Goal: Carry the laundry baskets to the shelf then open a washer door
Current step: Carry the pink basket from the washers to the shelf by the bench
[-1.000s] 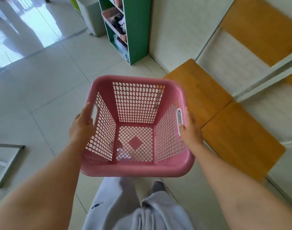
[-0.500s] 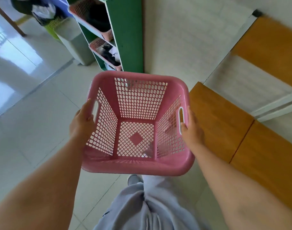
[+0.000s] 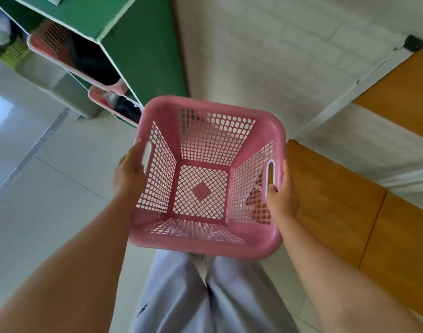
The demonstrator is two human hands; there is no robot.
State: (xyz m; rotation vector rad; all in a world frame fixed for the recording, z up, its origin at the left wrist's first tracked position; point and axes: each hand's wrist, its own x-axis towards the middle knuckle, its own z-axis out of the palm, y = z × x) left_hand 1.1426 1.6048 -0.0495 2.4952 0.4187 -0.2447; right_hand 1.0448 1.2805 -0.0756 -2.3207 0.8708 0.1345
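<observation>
Basket (image 3: 205,179) in my grip, empty and held level above the floor: my left hand (image 3: 128,174) curls round its left handle, my right hand (image 3: 283,191) round the right. The green shelf (image 3: 133,39) stands far left, near now, with two pink baskets (image 3: 71,56) already in it. I judge carrying nearly done; placing remains, and no washer is in view.

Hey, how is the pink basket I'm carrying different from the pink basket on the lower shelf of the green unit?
The carried basket is empty; the lower shelf basket holds dark and light clothes. The carried basket is held in the air by the left hand and right hand; the shelf basket sits inside the green shelf unit. The carried one shows fully; the shelf one only partly. Both are pink perforated plastic.
</observation>
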